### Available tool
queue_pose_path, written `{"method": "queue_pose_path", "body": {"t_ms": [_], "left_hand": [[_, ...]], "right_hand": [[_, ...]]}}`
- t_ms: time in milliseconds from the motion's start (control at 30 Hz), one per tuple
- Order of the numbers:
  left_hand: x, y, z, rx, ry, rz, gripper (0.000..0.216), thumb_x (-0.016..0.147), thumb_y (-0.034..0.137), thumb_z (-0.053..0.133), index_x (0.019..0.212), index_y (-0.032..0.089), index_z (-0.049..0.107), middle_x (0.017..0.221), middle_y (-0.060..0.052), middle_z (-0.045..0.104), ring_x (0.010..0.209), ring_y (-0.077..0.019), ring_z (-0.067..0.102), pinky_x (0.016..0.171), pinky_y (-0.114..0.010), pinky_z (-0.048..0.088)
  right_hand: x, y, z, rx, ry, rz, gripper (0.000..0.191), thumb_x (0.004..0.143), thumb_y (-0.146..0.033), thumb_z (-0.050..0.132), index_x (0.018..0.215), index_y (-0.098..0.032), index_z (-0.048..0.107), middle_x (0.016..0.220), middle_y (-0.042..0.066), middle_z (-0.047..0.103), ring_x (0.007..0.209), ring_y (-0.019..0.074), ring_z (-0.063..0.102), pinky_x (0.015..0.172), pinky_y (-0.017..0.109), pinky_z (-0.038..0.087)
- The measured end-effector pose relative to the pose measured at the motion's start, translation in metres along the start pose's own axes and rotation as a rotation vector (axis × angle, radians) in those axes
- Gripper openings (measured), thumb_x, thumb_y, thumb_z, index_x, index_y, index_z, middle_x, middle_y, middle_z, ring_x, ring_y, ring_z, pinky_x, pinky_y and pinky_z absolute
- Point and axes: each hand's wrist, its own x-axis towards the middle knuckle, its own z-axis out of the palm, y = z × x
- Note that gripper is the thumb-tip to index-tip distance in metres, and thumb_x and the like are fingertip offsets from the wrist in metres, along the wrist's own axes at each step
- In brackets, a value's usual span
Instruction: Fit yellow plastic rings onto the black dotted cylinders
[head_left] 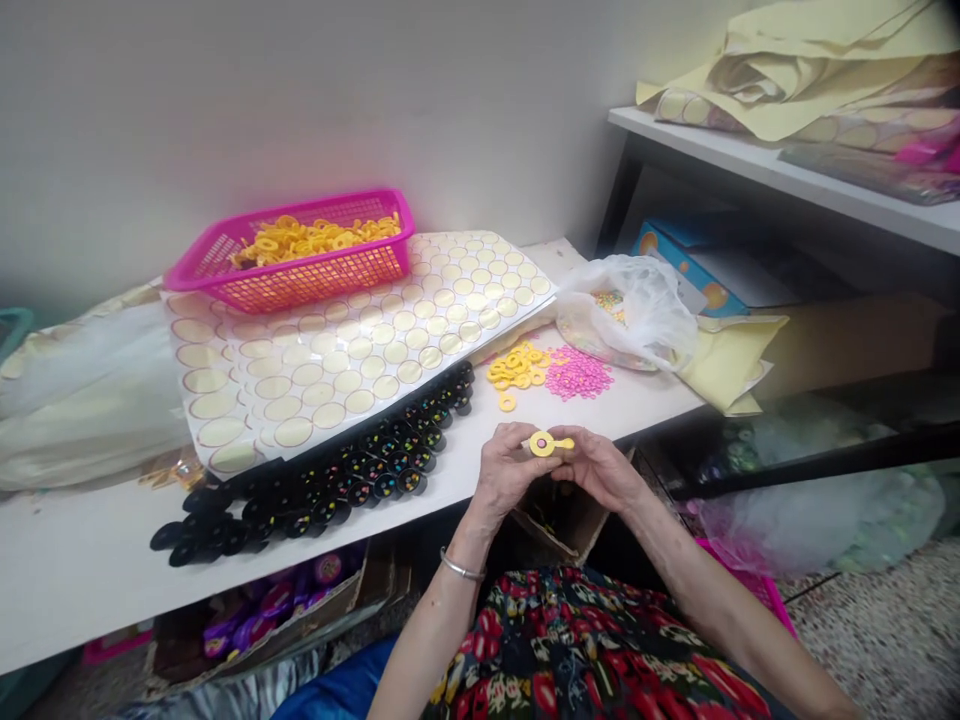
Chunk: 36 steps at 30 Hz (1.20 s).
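Observation:
In front of my lap, my left hand [506, 470] pinches a small yellow ring-shaped plastic piece [550, 444] with a short stem and a pinkish centre. My right hand [600, 470] is closed at the stem end, its fingertips gripping the piece from the other side. Just beyond my hands lie a loose pile of yellow rings [519, 366] and, touching it, a pile of tiny pink pieces [577, 375]. A single yellow ring [507, 402] sits apart, closer to me.
Rows of black round pieces with coloured dots [360, 465] line the table's front. Behind are sheets of printed circles [360, 350] and a pink basket [300, 285] of yellow parts. A plastic bag [645, 310] stands right; an open carton [360, 610] of purple items sits below.

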Motion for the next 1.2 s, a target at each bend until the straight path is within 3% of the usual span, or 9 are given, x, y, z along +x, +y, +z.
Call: {"method": "queue_pose_path", "body": {"t_ms": [200, 367, 600, 867, 967, 1100, 1200], "left_hand": [[-0.004, 0.014, 0.001, 0.191, -0.142, 0.279, 0.025, 0.07, 0.034, 0.067, 0.091, 0.021, 0.068, 0.081, -0.005, 0.065, 0.08, -0.0176, 0.052, 0.076, -0.032, 0.041], [-0.009, 0.015, 0.006, 0.399, -0.226, 0.473, 0.017, 0.072, 0.022, 0.058, 0.086, 0.018, 0.067, 0.085, -0.007, 0.066, 0.077, -0.0184, 0.051, 0.076, -0.035, 0.038], [-0.016, 0.017, 0.011, 0.485, -0.213, 0.551, 0.014, 0.073, 0.024, 0.055, 0.082, 0.017, 0.064, 0.092, -0.009, 0.066, 0.08, -0.0193, 0.05, 0.073, -0.035, 0.039], [-0.017, 0.009, 0.013, 0.41, -0.19, 0.579, 0.012, 0.077, 0.021, 0.05, 0.079, 0.018, 0.061, 0.087, -0.007, 0.067, 0.076, -0.0161, 0.051, 0.073, -0.034, 0.041], [-0.017, 0.003, 0.012, 0.386, -0.17, 0.577, 0.01, 0.076, 0.021, 0.052, 0.079, 0.017, 0.061, 0.083, -0.006, 0.066, 0.073, -0.0158, 0.051, 0.071, -0.034, 0.041], [-0.02, -0.002, 0.013, 0.357, -0.155, 0.542, 0.018, 0.076, 0.033, 0.055, 0.08, 0.017, 0.061, 0.079, -0.006, 0.066, 0.071, -0.0164, 0.05, 0.069, -0.034, 0.041], [-0.023, -0.005, 0.016, 0.359, -0.164, 0.504, 0.015, 0.075, 0.03, 0.055, 0.081, 0.018, 0.061, 0.083, -0.006, 0.066, 0.072, -0.0158, 0.051, 0.069, -0.034, 0.041]], "right_hand": [[-0.008, -0.006, -0.008, -0.039, -0.179, 0.112, 0.053, 0.06, -0.043, 0.074, 0.104, -0.018, 0.061, 0.097, 0.006, 0.064, 0.078, 0.0158, 0.061, 0.069, 0.032, 0.052], [-0.009, -0.015, -0.002, -0.201, -0.2, 0.048, 0.056, 0.053, -0.029, 0.079, 0.106, -0.016, 0.064, 0.095, 0.004, 0.066, 0.083, 0.0143, 0.059, 0.075, 0.026, 0.047], [-0.016, -0.013, -0.002, -0.342, -0.111, -0.031, 0.054, 0.047, -0.019, 0.08, 0.099, -0.019, 0.067, 0.083, 0.0, 0.067, 0.077, 0.0149, 0.059, 0.071, 0.027, 0.046], [-0.019, 0.003, 0.001, -0.396, 0.005, -0.181, 0.034, 0.06, -0.027, 0.073, 0.093, -0.019, 0.069, 0.083, 0.002, 0.068, 0.078, 0.0168, 0.059, 0.075, 0.03, 0.046], [-0.018, 0.012, -0.002, -0.336, -0.055, -0.154, 0.04, 0.064, -0.029, 0.072, 0.101, -0.019, 0.066, 0.093, 0.003, 0.066, 0.085, 0.0173, 0.057, 0.077, 0.03, 0.044], [-0.018, 0.014, -0.003, -0.291, -0.138, -0.039, 0.054, 0.054, -0.025, 0.077, 0.106, -0.019, 0.062, 0.094, 0.002, 0.064, 0.082, 0.0156, 0.055, 0.072, 0.026, 0.043], [-0.018, 0.01, 0.0, -0.259, -0.153, -0.004, 0.048, 0.056, -0.025, 0.075, 0.101, -0.017, 0.062, 0.093, 0.003, 0.063, 0.082, 0.0153, 0.054, 0.071, 0.025, 0.042]]}}
